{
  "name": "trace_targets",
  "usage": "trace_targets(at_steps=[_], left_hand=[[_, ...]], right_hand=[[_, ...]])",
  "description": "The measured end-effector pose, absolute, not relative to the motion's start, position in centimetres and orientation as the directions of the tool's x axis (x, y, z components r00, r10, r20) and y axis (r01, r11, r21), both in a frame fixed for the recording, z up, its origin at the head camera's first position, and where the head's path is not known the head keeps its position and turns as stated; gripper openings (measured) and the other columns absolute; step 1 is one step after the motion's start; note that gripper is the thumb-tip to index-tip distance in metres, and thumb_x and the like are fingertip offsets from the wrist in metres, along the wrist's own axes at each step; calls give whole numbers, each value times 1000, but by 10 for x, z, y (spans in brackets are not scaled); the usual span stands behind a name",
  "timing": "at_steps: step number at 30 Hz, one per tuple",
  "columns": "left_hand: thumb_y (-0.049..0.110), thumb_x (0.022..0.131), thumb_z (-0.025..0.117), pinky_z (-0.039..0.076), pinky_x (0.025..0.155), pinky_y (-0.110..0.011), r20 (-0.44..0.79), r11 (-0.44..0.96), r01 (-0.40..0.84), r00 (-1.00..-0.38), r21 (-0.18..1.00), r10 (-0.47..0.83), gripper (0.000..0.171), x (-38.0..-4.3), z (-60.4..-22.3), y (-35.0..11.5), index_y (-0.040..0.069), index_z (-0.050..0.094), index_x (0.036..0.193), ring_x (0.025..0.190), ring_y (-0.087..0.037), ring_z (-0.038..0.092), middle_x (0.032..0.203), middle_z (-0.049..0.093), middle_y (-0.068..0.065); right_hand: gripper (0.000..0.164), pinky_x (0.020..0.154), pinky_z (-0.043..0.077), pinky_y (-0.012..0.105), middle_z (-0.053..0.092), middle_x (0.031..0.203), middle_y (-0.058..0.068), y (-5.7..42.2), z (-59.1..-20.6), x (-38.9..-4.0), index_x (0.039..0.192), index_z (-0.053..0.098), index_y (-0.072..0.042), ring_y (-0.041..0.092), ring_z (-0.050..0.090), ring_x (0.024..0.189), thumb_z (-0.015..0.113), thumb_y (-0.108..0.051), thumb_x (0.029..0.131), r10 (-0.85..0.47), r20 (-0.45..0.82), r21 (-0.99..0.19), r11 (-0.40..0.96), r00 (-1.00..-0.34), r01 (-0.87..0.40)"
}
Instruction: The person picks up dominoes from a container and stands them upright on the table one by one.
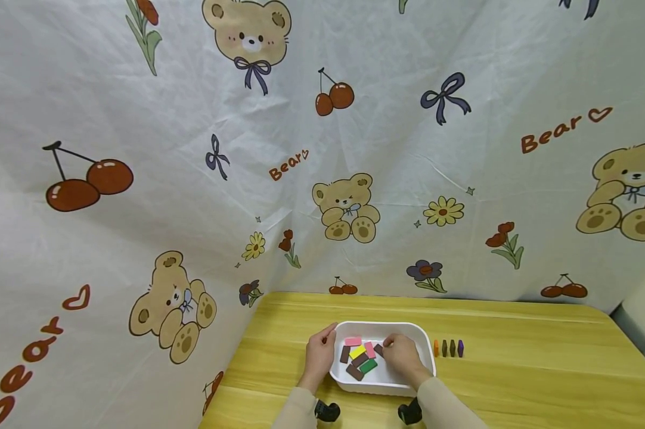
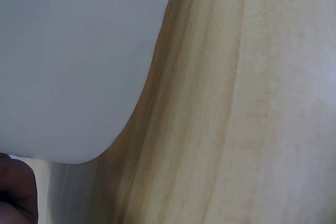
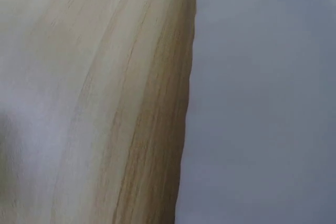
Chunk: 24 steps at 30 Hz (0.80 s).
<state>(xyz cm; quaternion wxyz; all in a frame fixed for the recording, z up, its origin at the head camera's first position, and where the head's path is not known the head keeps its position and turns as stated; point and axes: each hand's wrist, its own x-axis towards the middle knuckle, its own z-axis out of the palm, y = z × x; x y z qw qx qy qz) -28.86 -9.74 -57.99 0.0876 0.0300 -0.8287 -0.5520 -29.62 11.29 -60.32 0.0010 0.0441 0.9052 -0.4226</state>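
A white plastic tray [image 1: 384,387] stands on the table with several small flat blocks lying in its left half. Brown, pink, yellow and green ones show, among them a yellow block [image 1: 357,352] and a green block [image 1: 368,366]. My left hand [image 1: 319,357] grips the tray's left rim; in the left wrist view its curled fingers [image 2: 18,190] are at the tray's corner. Inside the tray, my right hand [image 1: 404,356] pinches a brown block [image 1: 378,350] at its fingertips. The right wrist view shows the tray's outer wall [image 3: 257,98] and no hand.
Right of the tray, a short row of small blocks stands on the yellow wood-grain table [image 1: 542,369]: an orange block [image 1: 436,348], two dark ones and a purple block [image 1: 460,348]. A bear-print cloth [image 1: 387,149] hangs behind and along the left side.
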Motion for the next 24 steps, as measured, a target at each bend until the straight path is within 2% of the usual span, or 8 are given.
trace_targets(at_steps=[5,10,17,24], left_hand=[[18,106,59,57,101,-45,112,387,44,-981,921,-156,28,-303,-603,-102,14,74,129,124,-28,64,134,70,-12],[20,106,58,57,102,-44,113,391,43,-981,919,-157,29,-311,-616,-104,16,73,131,126,-28,64,135,70,-9],[21,107,57,55,105,-45,107,379,44,-983,924,-147,30,-314,-620,-105,16,72,132,130,-30,61,138,68,-9],[21,107,57,56,103,-44,108,392,38,-981,919,-158,29,-313,-620,-105,17,73,131,128,-28,63,136,69,-8]], right_hand=[[18,65,44,32,62,83,6,113,-607,-299,89,67,-3,20,53,75,80,-16,86,52,-12,-742,669,-999,43],[23,73,50,38,65,92,8,110,-605,-299,93,68,-3,21,55,81,85,-15,83,42,-27,-742,669,-999,48],[20,70,48,33,65,88,5,110,-603,-300,91,70,-6,19,55,79,85,-15,84,37,-23,-743,668,-999,42],[15,68,47,31,67,81,2,110,-604,-300,89,73,-4,16,55,76,85,-9,82,13,35,-736,677,-999,-17]])
